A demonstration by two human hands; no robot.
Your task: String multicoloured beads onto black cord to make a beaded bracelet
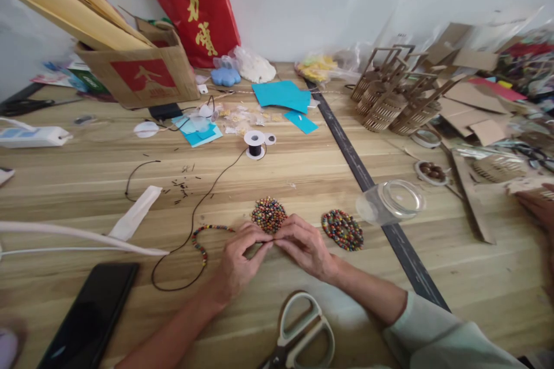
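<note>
While scissors (305, 328) are seen at the bottom centre, the left hand (246, 249) and right hand (305, 244) are held fingertip to fingertip at mid-frame. A beaded strand (199, 241), laid left of centre with its black cord (173, 290) looped below, is pinched by the left fingers; the right ones are pressed narrow (what lies between them cannot be told). Just beyond, a bead heap (268, 211) is spread; a spool (255, 150) is stood above centre, and a carton (142, 75) is placed upper left.
</note>
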